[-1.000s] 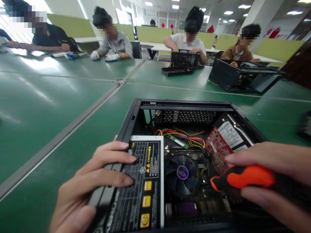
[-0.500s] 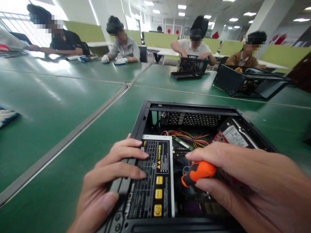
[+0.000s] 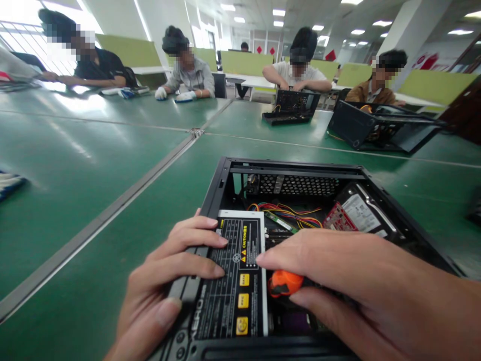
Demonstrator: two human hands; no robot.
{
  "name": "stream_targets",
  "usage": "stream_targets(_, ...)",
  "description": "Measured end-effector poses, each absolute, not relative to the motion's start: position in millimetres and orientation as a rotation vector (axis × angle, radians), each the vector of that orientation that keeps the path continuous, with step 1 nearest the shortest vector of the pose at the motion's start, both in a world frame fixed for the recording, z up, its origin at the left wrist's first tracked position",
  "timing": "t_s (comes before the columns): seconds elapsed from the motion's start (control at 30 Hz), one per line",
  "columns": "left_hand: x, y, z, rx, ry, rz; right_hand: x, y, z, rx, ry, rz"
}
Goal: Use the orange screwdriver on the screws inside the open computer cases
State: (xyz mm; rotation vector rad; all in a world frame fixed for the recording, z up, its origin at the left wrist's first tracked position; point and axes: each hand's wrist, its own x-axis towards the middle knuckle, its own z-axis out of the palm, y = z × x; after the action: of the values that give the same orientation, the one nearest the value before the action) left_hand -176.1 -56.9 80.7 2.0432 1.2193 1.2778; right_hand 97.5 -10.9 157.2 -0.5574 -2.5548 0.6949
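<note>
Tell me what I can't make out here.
In the head view:
Orange handle: partly hidden by the right hand.
Label: partly under the left hand; fine print too small.
Computer case: near side cut off by the bottom edge.
Glove: cut off by the left edge.

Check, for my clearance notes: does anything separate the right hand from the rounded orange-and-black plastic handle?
Nothing visible does: the right hand holds the handle directly, over the open black metal computer case.
</note>
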Motion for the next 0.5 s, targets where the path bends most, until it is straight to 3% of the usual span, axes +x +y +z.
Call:
stream_targets(0.13, -176.8, -56.3, 82.9, 2.076, 1.201, 1.251, 99.8, -11.4, 162.7, -0.682, -2.605, 0.700)
stream_targets(0.37, -170.8, -56.5, 79.1, 1.971, 1.238, 1.371, 105.3, 3.0, 174.9, -0.934, -2.401, 0.209)
stream_targets(0.5, -174.2, -56.0, 81.5, 2.011, 1.233, 1.310, 95.4, 13.0, 164.7, -0.872, -2.494, 0.221)
